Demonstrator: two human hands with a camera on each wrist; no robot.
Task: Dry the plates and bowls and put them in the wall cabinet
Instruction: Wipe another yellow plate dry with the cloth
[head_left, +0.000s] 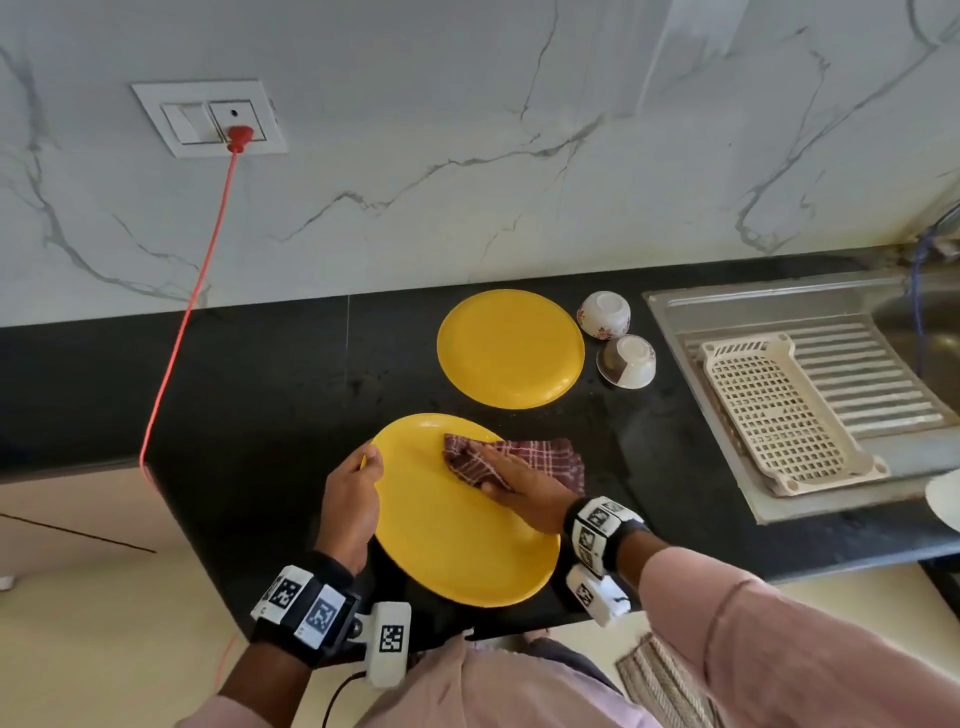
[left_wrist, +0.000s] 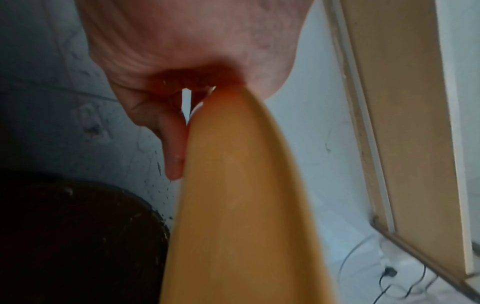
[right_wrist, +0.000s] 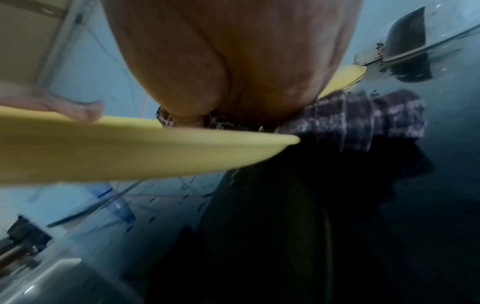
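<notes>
Two yellow plates are in sight, and the near yellow plate (head_left: 457, 525) is the one I have in hand, held above the front edge of the black counter (head_left: 249, 415). My left hand (head_left: 349, 506) grips its left rim, thumb on top and fingers curled underneath, as the left wrist view shows along the plate's underside (left_wrist: 233, 205). My right hand (head_left: 519, 491) lies flat with straight fingers on the checked maroon cloth (head_left: 540, 460), pressing it against the plate's upper face; part of the cloth hangs over the plate's right edge. In the right wrist view the cloth (right_wrist: 363, 117) bunches under my palm at the rim of the plate (right_wrist: 130, 148).

Behind it, the far yellow plate (head_left: 510, 348) lies upside down on the counter. Just right of it stand two overturned bowls: the floral bowl (head_left: 603, 315) nearer the wall and the plain bowl (head_left: 626, 361) just in front of it. Further right, a cream plastic basket (head_left: 779, 410) sits on the steel sink drainer (head_left: 883, 374). On the marbled wall, a red plug (head_left: 240, 136) sits in the socket, its red cord (head_left: 192, 296) running down past the counter's left end.
</notes>
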